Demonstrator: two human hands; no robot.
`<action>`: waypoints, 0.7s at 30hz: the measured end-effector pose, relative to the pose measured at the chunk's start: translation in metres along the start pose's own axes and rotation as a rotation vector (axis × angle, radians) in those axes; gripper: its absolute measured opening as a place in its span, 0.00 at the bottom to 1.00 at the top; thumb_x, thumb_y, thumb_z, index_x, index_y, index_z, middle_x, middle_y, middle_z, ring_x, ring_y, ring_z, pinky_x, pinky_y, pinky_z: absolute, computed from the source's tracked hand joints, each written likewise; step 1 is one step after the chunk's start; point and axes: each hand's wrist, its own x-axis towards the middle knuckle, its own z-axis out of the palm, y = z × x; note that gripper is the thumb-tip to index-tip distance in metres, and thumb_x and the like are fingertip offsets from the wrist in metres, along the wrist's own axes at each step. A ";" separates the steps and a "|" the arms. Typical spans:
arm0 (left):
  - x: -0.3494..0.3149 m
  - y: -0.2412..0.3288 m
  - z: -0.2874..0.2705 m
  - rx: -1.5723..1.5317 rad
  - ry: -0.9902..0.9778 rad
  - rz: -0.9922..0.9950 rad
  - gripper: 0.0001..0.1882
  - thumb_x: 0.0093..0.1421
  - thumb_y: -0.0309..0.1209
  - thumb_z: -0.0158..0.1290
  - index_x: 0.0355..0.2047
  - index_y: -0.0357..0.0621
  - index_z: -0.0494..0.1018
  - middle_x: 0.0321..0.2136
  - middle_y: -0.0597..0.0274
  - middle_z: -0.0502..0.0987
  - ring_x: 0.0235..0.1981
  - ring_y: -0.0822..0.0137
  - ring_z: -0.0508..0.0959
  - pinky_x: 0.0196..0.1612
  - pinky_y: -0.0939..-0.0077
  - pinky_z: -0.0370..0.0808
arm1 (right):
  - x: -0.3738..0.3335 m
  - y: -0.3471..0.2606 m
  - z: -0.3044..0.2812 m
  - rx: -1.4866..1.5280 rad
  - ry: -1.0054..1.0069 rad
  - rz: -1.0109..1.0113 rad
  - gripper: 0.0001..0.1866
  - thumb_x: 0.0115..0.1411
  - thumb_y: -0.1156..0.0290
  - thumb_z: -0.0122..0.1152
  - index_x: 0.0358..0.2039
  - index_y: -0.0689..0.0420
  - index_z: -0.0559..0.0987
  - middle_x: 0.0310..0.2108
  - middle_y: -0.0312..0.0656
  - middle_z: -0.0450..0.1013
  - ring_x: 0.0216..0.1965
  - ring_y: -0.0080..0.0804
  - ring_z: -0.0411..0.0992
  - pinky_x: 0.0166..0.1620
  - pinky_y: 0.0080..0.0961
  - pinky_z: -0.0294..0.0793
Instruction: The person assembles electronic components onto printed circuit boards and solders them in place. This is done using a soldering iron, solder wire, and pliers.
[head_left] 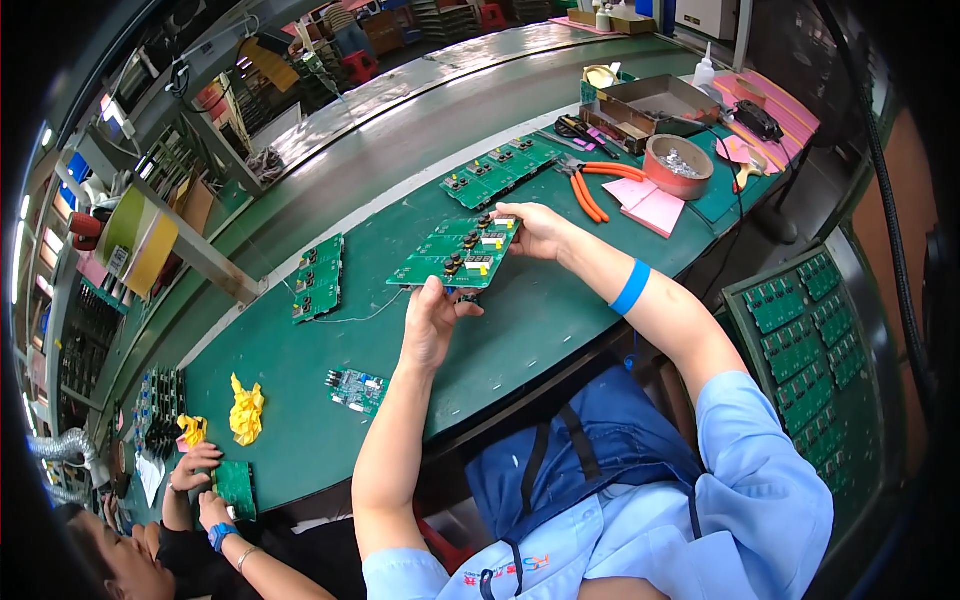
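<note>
Both my hands hold a green circuit board panel [425,262] above the green workbench, slightly tilted. Black round parts and white display blocks stand in a row on its top side. My left hand [432,318] pinches the near left edge, its thumb on the board's rim. My right hand [535,230] grips the far right end, its fingers partly hidden behind the board. A similar board panel [500,170] lies behind it on the bench, and another board panel [319,280] lies to the left. A smaller circuit board [357,391] with pins rests near my left forearm.
Orange-handled pliers [588,190], a round tub [678,167] of small metal parts, pink paper [650,205] and a metal tray [655,105] sit at the right. Crumpled yellow cloth [246,410] lies left. A co-worker's hands [205,490] touch a board there. A rack of boards [800,330] stands right.
</note>
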 end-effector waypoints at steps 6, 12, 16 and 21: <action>0.000 -0.002 0.000 0.039 0.000 -0.001 0.23 0.52 0.45 0.40 0.42 0.42 0.59 0.37 0.61 0.67 0.34 0.68 0.69 0.30 0.72 0.69 | 0.007 0.001 0.000 0.012 -0.008 -0.001 0.10 0.54 0.63 0.38 0.26 0.52 0.68 0.22 0.34 0.68 0.23 0.22 0.65 0.22 0.18 0.62; 0.001 -0.002 -0.002 0.036 0.037 -0.001 0.24 0.51 0.46 0.40 0.42 0.42 0.60 0.38 0.61 0.66 0.38 0.68 0.67 0.32 0.71 0.68 | 0.010 0.003 0.003 0.081 -0.008 -0.012 0.10 0.53 0.64 0.39 0.27 0.53 0.69 0.24 0.35 0.68 0.23 0.22 0.65 0.24 0.18 0.63; 0.005 0.004 -0.001 -0.066 0.072 0.026 0.24 0.52 0.46 0.40 0.42 0.41 0.59 0.39 0.60 0.66 0.38 0.68 0.67 0.35 0.69 0.68 | 0.006 0.003 -0.002 0.200 -0.116 -0.098 0.11 0.53 0.66 0.40 0.32 0.55 0.69 0.27 0.36 0.69 0.26 0.24 0.66 0.29 0.20 0.65; 0.012 0.009 -0.017 -0.294 0.149 0.056 0.24 0.53 0.50 0.35 0.43 0.47 0.59 0.39 0.59 0.65 0.39 0.66 0.66 0.37 0.68 0.67 | -0.003 -0.001 0.001 0.255 -0.360 -0.142 0.15 0.52 0.68 0.42 0.40 0.60 0.65 0.36 0.39 0.67 0.37 0.27 0.66 0.40 0.26 0.66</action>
